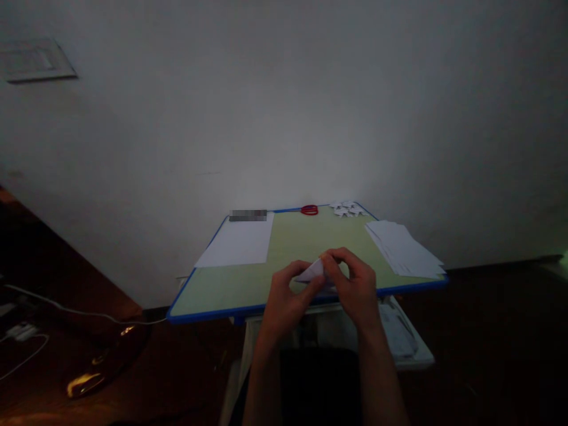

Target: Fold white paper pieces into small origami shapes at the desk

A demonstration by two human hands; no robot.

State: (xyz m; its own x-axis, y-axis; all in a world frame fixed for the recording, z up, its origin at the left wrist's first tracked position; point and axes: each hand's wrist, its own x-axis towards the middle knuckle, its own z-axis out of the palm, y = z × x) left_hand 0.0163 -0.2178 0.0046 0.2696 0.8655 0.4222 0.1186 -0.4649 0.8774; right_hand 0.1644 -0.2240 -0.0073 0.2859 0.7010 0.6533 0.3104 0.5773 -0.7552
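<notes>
A small folded piece of white paper, with a pointed corner to the left, is held up between both hands over the front edge of the table. My left hand pinches it from the left, thumb below and fingers behind. My right hand grips its upper right part with thumb and bent fingers. The fingers hide much of the paper, and its full shape cannot be made out.
The pale green table has a blue rim. On it lie white sheets at left, a paper stack at right, red-handled scissors, several folded paper pieces and a blurred dark object. A wall stands behind.
</notes>
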